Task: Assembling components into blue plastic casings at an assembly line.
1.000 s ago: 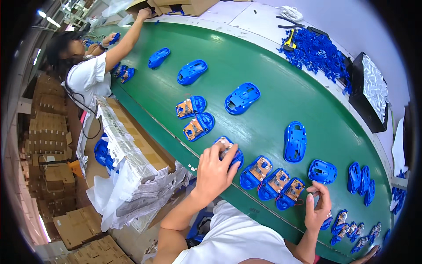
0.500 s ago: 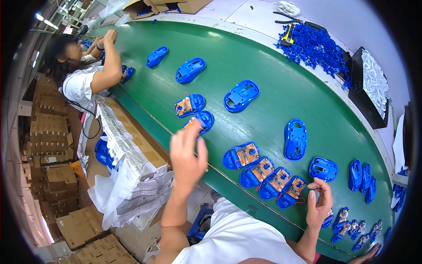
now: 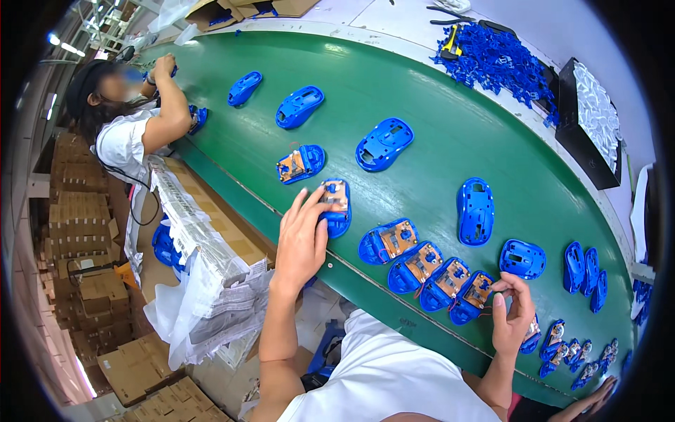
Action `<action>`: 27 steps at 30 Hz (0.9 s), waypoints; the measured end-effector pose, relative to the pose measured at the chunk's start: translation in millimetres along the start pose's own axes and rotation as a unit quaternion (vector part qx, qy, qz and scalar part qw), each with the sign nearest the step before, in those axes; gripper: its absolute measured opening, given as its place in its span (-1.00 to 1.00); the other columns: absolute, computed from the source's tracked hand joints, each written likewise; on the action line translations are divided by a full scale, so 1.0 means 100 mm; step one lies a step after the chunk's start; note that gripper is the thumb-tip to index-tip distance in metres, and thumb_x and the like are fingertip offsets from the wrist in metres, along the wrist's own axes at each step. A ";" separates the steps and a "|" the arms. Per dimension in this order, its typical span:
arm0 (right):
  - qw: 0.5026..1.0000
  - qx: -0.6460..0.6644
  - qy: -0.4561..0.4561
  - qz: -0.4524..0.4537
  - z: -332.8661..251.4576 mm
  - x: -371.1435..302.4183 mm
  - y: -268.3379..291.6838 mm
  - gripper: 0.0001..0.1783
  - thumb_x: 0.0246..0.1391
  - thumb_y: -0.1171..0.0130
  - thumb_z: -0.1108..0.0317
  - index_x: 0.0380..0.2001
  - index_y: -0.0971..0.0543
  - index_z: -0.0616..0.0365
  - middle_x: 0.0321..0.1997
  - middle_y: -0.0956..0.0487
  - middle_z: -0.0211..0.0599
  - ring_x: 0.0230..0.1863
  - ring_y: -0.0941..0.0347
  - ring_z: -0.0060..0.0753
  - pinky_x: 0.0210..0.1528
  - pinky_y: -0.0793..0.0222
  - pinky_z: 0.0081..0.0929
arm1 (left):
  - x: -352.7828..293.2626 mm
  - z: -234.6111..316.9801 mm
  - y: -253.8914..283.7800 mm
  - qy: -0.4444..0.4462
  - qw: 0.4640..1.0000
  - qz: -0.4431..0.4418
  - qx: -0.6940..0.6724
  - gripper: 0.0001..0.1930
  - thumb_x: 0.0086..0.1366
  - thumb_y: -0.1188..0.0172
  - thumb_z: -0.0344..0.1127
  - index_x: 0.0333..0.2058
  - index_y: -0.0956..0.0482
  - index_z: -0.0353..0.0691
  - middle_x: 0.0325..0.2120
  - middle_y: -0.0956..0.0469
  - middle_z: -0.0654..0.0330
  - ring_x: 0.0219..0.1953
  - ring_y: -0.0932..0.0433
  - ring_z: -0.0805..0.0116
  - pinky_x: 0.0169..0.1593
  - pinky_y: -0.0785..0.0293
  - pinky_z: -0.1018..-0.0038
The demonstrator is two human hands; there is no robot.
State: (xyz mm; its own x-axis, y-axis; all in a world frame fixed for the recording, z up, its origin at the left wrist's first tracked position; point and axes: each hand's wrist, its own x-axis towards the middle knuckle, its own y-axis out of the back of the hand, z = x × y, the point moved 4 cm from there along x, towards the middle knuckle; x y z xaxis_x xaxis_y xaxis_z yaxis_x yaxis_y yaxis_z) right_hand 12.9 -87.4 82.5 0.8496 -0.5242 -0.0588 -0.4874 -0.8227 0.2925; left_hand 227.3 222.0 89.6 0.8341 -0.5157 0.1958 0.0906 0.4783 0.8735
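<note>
Now holding a blue mouse half (image 3: 339,225), turned since earlier, with left hand (image 3: 301,243), mid-frame; cannot tell grip of right hand (image 3: 514,316), lower right.

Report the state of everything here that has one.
Left hand, fingers over a mouse half
That mouse half, insides exposed
Right hand, loosely curled
Row of four mouse halves, insides exposed
Black box, open, holding pale pieces
Cardboard box at top, open

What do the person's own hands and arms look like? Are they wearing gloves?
No gloves: the left hand and right hand are bare. The forearms are uncovered too, with no watch or bracelet showing. The shirt is white.
</note>
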 end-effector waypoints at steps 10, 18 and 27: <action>1.000 0.013 0.004 0.021 0.03 0.04 -0.01 -0.60 0.06 -0.12 0.55 0.03 -0.54 0.27 -0.24 -0.62 -0.26 -0.21 -0.44 -0.43 -0.08 -0.27 -0.53 | 0.32 -0.07 -0.09 -0.101 0.982 0.012 -0.161 -0.69 0.21 -0.04 -0.62 -0.11 -0.60 -0.23 0.16 -0.56 0.14 0.27 -0.42 0.02 0.33 -0.30 0.20; 0.999 0.029 -0.004 0.015 0.10 0.03 -0.01 -0.60 0.06 -0.12 0.56 0.03 -0.54 0.28 -0.23 -0.61 -0.25 -0.21 -0.44 -0.44 -0.07 -0.28 -0.53 | 0.41 -0.44 0.00 0.031 0.981 0.120 0.153 -0.57 0.22 -0.10 -0.55 0.07 -0.59 -0.14 0.10 -0.51 0.04 0.05 -0.49 0.04 0.16 -0.39 0.23; 0.999 0.030 -0.005 0.034 0.13 0.06 -0.02 -0.59 0.05 -0.13 0.57 0.02 -0.55 0.29 -0.22 -0.61 -0.26 -0.21 -0.45 -0.43 -0.08 -0.30 -0.53 | 0.30 -0.19 0.08 0.124 0.988 0.075 0.050 -0.64 0.27 -0.18 -0.44 0.06 -0.64 -0.11 0.05 -0.51 0.01 0.03 -0.50 0.05 0.15 -0.40 0.25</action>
State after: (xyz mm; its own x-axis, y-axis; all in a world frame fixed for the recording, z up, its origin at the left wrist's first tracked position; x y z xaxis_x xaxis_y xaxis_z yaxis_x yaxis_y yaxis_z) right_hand 16.1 -91.3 69.5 0.8119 -0.5817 -0.0495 -0.5560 -0.7963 0.2383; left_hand 263.2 223.8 93.6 0.9429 -0.2485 0.2218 -0.0878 0.4571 0.8851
